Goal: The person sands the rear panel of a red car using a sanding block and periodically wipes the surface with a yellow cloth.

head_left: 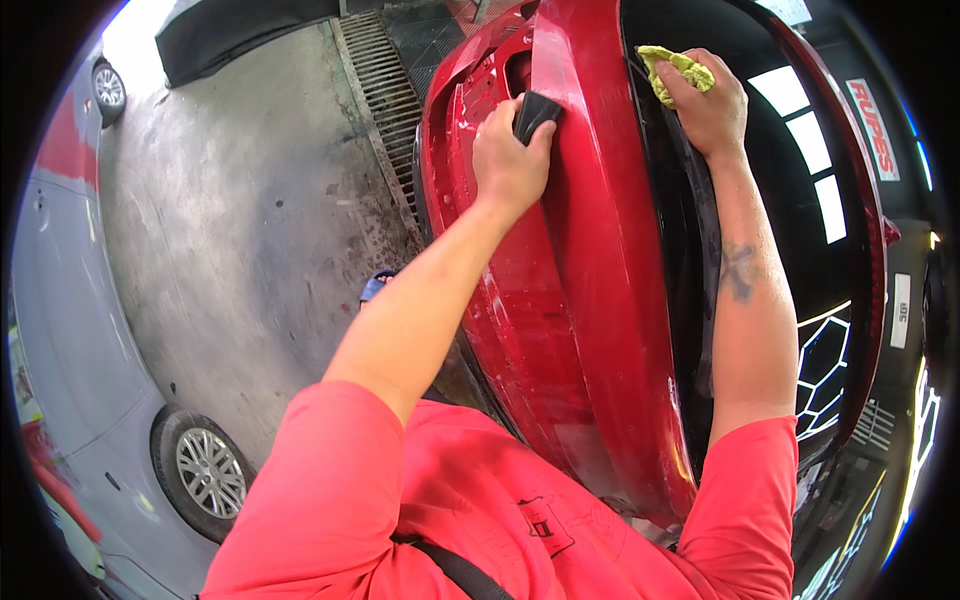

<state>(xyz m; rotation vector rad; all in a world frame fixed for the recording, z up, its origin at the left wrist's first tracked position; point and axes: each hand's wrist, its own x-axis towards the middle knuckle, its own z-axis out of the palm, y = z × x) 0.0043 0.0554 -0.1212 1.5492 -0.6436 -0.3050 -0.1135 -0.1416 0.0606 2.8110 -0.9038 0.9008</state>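
Observation:
A red car body panel [590, 280] fills the middle of the view, glossy and curved. My left hand [508, 160] presses a small black pad [535, 113] against the panel's left edge near the top. My right hand [708, 100] grips a crumpled yellow-green cloth [675, 70] and rests it on the dark glass [820, 190] beside the red edge. Both forearms reach up from my red shirt at the bottom.
A silver car [90, 360] with an alloy wheel [205, 470] stands at the left. Wet grey concrete floor [240, 220] lies between the cars, with a metal drain grate [385, 100] running along the red car. Ceiling lights reflect in the glass.

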